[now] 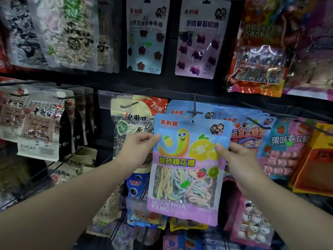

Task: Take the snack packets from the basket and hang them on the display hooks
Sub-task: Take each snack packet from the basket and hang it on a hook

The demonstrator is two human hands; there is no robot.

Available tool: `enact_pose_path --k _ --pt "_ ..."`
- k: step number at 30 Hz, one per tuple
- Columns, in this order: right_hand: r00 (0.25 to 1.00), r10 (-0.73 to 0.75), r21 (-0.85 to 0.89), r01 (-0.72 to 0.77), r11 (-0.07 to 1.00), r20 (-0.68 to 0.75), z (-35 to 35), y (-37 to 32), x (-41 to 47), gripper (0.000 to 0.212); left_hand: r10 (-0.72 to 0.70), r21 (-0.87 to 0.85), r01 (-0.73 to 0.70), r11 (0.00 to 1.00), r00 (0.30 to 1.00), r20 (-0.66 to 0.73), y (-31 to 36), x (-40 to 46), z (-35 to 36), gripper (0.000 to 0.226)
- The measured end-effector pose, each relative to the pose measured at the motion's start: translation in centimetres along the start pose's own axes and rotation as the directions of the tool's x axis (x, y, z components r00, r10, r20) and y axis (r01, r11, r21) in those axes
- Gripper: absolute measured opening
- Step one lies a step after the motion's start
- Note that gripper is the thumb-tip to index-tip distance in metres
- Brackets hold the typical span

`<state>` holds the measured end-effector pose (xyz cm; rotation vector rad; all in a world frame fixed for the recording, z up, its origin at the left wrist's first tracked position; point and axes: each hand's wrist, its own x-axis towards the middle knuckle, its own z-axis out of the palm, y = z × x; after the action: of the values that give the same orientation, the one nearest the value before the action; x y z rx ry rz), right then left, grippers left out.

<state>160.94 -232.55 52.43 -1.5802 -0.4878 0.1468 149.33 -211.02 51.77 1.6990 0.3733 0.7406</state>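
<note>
Both hands hold one flat blue-and-pink plastic snack packet (189,168) of pastel marshmallow ropes upright against the display. The left hand (138,150) pinches its left edge at about nine o'clock, thumb on the front face. The right hand (239,165) pinches the right edge at about three o'clock, fingers curled behind. Gripping both sides likely keeps the packet square, so that its small punched hang hole (191,121) at twelve o'clock can be steered on. The hole sits just below the tip of the black wire display hook (193,110) and is not yet threaded. Matching blue packets (177,110) already hang behind on the same hook, which suggests this is the right peg. Through the packet's clear window (185,184) the twisted yellow, blue and pink ropes show, filling the lower half. At ten o'clock hangs a bag of striped sunflower seeds (131,129). The basket is not in view.
</note>
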Motion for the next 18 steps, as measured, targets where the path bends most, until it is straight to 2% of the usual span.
enact_pose_path --k 11,18 --pt "0.998 0.056 0.007 -0.055 0.998 -0.022 0.0 -0.6 -0.9 0.013 -0.002 0.003 0.002 1.0 0.999 0.048 0.8 -0.3 -0.5 0.026" --pt "0.997 0.073 -0.072 -0.076 0.995 -0.038 0.0 -0.6 0.3 0.013 -0.026 0.132 0.024 0.991 1.0 0.014 1.1 0.7 -0.1 0.023"
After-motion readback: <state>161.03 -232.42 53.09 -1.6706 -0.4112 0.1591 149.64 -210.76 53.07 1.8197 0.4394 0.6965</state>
